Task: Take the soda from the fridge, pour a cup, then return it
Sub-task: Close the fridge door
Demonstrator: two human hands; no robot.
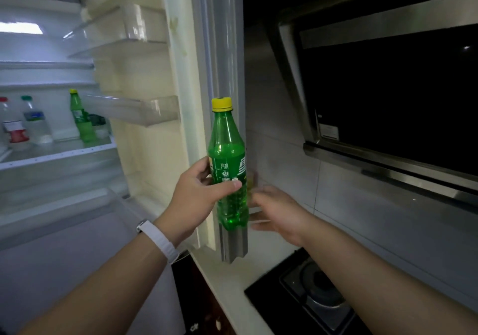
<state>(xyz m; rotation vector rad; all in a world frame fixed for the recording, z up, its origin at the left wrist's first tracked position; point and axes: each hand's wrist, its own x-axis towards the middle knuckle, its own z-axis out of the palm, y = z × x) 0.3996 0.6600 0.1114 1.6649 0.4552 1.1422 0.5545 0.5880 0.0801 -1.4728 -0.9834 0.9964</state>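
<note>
A green soda bottle [227, 158] with a yellow cap stands upright in the air in front of the open fridge door's edge [225, 50]. My left hand [196, 197] is wrapped around its label, thumb across the front. Just right of the bottle's lower half my right hand [276, 210] hovers with fingers spread and blurred, holding nothing. The fridge [51, 153] is open on the left. No cup is in view.
A second green bottle [80, 117] and two clear bottles [33, 120] stand on a fridge shelf. The door's bins [134, 109] look bare. A gas hob [315, 290] sits on the pale counter [232, 277] below, with a range hood [388, 102] on the right.
</note>
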